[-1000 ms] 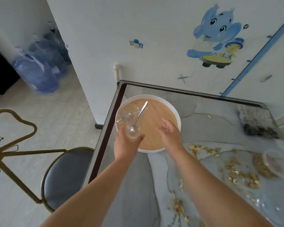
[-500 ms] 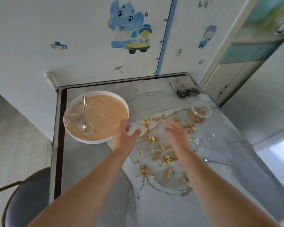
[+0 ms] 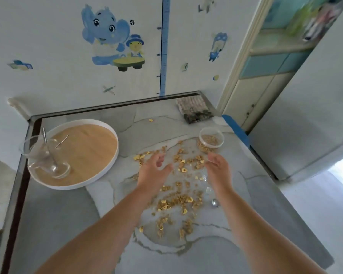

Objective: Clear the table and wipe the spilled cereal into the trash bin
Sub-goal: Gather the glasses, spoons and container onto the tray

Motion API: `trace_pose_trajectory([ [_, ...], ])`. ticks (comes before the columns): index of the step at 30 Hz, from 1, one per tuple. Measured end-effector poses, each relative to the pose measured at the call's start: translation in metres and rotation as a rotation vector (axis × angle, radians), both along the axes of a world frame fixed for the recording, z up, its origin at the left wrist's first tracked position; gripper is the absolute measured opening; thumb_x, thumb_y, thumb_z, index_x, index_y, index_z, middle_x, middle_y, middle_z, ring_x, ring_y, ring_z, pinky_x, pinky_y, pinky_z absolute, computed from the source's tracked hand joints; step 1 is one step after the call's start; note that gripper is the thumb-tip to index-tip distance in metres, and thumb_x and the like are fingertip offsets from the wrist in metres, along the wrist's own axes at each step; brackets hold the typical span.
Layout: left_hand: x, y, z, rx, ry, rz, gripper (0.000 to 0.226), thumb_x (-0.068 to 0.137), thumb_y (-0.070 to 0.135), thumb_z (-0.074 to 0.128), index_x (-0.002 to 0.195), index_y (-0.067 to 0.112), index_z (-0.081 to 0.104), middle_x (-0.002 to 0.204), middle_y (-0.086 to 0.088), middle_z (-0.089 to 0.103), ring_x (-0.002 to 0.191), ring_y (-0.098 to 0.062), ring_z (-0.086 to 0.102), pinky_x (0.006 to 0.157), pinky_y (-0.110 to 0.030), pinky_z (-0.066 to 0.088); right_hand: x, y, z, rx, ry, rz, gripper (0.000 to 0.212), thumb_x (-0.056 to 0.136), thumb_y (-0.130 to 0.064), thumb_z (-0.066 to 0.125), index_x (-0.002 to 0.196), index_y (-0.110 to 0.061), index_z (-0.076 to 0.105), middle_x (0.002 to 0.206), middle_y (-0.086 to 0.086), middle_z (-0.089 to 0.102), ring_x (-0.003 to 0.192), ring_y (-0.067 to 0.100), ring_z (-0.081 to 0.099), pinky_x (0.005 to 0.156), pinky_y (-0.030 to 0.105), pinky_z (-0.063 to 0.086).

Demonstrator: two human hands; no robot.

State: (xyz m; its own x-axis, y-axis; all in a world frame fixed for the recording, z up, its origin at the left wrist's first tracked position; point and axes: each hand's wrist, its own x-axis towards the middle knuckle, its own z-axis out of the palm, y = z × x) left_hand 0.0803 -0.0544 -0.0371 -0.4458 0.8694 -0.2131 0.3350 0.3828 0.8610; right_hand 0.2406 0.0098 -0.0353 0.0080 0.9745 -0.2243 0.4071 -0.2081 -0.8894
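- Cereal [image 3: 176,200] lies scattered over the table [image 3: 57,214], centre frame; none is wiped up yet.
- Left hand [image 3: 152,173] and right hand [image 3: 219,171] hover over it, fingers spread, holding nothing.
- A glass [image 3: 44,155] with a spoon [image 3: 48,147] sits on the round tray [image 3: 115,143] at left, so clearing looks begun.
- A small tub [image 3: 211,137] and a cloth [image 3: 194,111] lie at upper right, uncollected; no trash bin shows.

Left hand [image 3: 153,172] and right hand [image 3: 219,169] hover empty-palmed above spilled cereal [image 3: 178,198] on table [image 3: 67,214].
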Motion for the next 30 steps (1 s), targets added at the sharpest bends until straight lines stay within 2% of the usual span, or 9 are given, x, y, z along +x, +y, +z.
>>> trace_pose_trajectory([
  [9,0.076,0.1,-0.018,-0.084,-0.117,0.076,0.049,0.086,0.034,0.062,0.13,0.02,0.047,0.124,0.003,0.056,0.111,-0.013,0.054,0.096,-0.035,0.047,0.061,0.111,-0.016,-0.034,-0.04,0.078,0.036,0.089,-0.008,0.051,0.125,-0.011,0.052,0.118,0.003,0.058,0.099,0.011,0.048,0.082,0.025,0.036],
  [12,0.09,0.13,-0.03,-0.124,-0.151,0.144,0.046,0.087,0.034,0.06,0.128,0.018,0.049,0.119,0.001,0.058,0.104,-0.013,0.055,0.088,-0.029,0.045,0.072,0.142,-0.028,-0.108,-0.111,0.12,0.046,0.089,-0.013,0.053,0.134,-0.011,0.044,0.131,0.006,0.053,0.114,0.018,0.05,0.088,0.028,0.035],
  [14,0.093,0.146,-0.039,-0.15,-0.167,0.184,0.045,0.088,0.035,0.059,0.128,0.018,0.05,0.118,0.001,0.059,0.103,-0.015,0.056,0.09,-0.032,0.048,0.074,0.159,-0.039,-0.145,-0.16,0.132,0.051,0.089,-0.018,0.054,0.138,-0.014,0.039,0.139,0.006,0.047,0.123,0.022,0.047,0.094,0.031,0.036],
  [16,0.093,0.165,-0.048,-0.177,-0.178,0.217,0.045,0.088,0.037,0.057,0.129,0.018,0.05,0.116,0.002,0.058,0.105,-0.019,0.057,0.091,-0.034,0.048,0.072,0.177,-0.051,-0.175,-0.185,0.147,0.053,0.09,-0.02,0.052,0.14,-0.016,0.035,0.14,0.006,0.046,0.123,0.024,0.046,0.091,0.031,0.036],
  [19,0.091,0.189,-0.059,-0.204,-0.179,0.221,0.047,0.089,0.039,0.056,0.13,0.018,0.049,0.122,-0.001,0.058,0.108,-0.019,0.055,0.085,-0.027,0.041,0.062,0.197,-0.066,-0.222,-0.14,0.141,0.054,0.092,-0.015,0.048,0.143,-0.016,0.03,0.141,0.008,0.043,0.123,0.025,0.045,0.083,0.027,0.034],
  [21,0.093,0.201,-0.065,-0.213,-0.181,0.21,0.048,0.089,0.038,0.055,0.132,0.017,0.048,0.125,-0.003,0.057,0.11,-0.02,0.054,0.082,-0.025,0.038,0.056,0.203,-0.074,-0.228,-0.116,0.13,0.051,0.092,-0.014,0.047,0.141,-0.014,0.033,0.138,0.009,0.046,0.122,0.026,0.046,0.083,0.027,0.035],
  [23,0.096,0.208,-0.07,-0.239,-0.179,0.196,0.048,0.091,0.038,0.052,0.134,0.017,0.046,0.129,-0.004,0.056,0.113,-0.022,0.054,0.082,-0.026,0.039,0.053,0.204,-0.079,-0.198,-0.133,0.145,0.042,0.092,-0.011,0.047,0.133,-0.011,0.045,0.12,0.009,0.055,0.115,0.027,0.052,0.078,0.022,0.036],
  [26,0.1,0.214,-0.077,-0.252,-0.163,0.166,0.045,0.092,0.037,0.049,0.133,0.018,0.048,0.129,-0.005,0.057,0.115,-0.024,0.054,0.092,-0.032,0.044,0.05,0.206,-0.082,-0.164,-0.097,0.148,0.033,0.089,-0.007,0.047,0.121,-0.009,0.056,0.101,0.003,0.058,0.094,0.019,0.056,0.057,0.014,0.04],
  [30,0.1,0.214,-0.077,-0.196,-0.155,0.229,0.038,0.092,0.031,0.05,0.128,0.02,0.053,0.123,-0.003,0.062,0.109,-0.023,0.059,0.089,-0.033,0.049,0.042,0.201,-0.078,-0.132,-0.038,0.104,0.032,0.089,-0.01,0.05,0.119,-0.014,0.058,0.108,0.004,0.061,0.094,0.017,0.056,0.07,0.023,0.041],
])
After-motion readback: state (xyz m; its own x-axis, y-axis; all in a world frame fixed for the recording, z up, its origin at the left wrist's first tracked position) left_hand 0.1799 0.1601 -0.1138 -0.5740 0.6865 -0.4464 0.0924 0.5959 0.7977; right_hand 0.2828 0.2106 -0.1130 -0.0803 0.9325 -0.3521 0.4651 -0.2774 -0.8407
